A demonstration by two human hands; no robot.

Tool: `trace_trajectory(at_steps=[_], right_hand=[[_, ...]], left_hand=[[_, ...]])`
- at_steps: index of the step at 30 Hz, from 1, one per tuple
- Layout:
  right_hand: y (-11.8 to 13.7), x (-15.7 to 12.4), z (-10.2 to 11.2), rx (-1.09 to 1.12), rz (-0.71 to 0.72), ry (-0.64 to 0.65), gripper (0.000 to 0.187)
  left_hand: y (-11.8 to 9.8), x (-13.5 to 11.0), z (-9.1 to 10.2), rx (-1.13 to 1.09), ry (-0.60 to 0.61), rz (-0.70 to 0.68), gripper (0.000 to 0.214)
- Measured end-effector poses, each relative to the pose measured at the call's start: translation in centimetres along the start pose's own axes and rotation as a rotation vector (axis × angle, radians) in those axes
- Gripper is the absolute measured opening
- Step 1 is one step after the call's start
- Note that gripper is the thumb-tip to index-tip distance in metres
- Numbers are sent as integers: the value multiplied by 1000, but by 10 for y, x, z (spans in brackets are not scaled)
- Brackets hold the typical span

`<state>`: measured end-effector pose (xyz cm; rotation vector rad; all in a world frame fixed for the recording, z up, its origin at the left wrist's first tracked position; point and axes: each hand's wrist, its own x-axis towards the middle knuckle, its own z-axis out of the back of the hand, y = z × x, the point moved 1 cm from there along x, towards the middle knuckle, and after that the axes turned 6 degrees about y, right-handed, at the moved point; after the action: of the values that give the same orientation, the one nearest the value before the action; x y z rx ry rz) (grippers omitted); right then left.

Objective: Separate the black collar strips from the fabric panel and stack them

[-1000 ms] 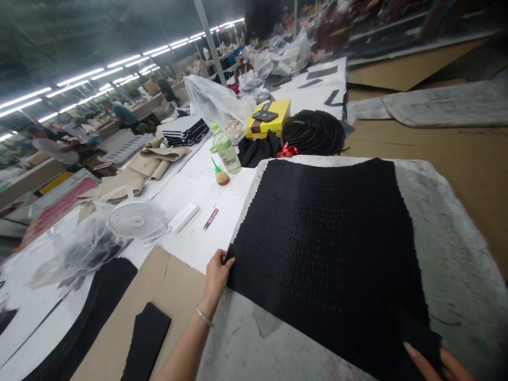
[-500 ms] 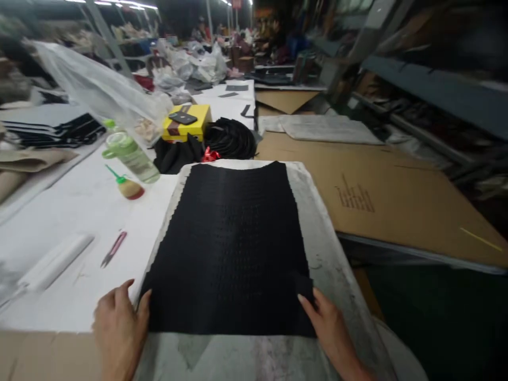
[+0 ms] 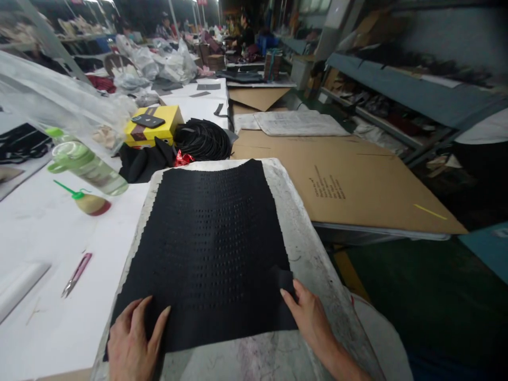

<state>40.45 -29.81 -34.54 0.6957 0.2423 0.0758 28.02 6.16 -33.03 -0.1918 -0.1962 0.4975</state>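
Head view: black sheet (image 3: 216, 254) lying on a grey-white board (image 3: 299, 233), rows of small perforations down its middle. Left hand (image 3: 133, 344) differs most. Half a second back it sits at the sheet's left edge; now it is over the near-left corner, thumb and fingers spread wide on the black surface, apparently pinching nothing. Right hand (image 3: 311, 315) matches the earlier picture: at the near-right edge, thumb on top, narrow grip on a small dark piece (image 3: 284, 278). Whether that is a folded corner or separate scrap, unclear.

View has swung rightward, bringing in more of the brown cardboard (image 3: 377, 185); sheet's near edge now slants, though the camera's turn may explain that. Sheet remains on the board. Pink-handled snips (image 3: 77, 275) and squeeze bottle (image 3: 90, 203) stay to the left, untouched.

My reading: left side has gone from edge-holding to steadying or smoothing, while the right keeps its grip.
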Motion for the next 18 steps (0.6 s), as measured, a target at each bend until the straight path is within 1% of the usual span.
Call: trace_trajectory(at_steps=[7,9,11,13,15,16,18], right_hand=[[-3,0,-3,-22,4,0,27],[-2,-1,-3,-25,1,0,30],[1,-3,0,-66,25,-40,35],[8,-4,6,-153,108,-128,41],[19,-6,14,-241,252,-199,43],[25,-8,17,-264,334,-195,42],[38,-11,21,-277,473,-99,39]], left_hand=[[-15,-5,1,91,17,52,76],[-18,-7,2,118,31,66,76],[-21,-8,3,136,45,77,76],[-24,-9,5,145,54,92,75],[-28,-8,6,153,65,115,74],[-31,-8,6,155,72,127,74],[-35,-8,8,147,91,142,75]])
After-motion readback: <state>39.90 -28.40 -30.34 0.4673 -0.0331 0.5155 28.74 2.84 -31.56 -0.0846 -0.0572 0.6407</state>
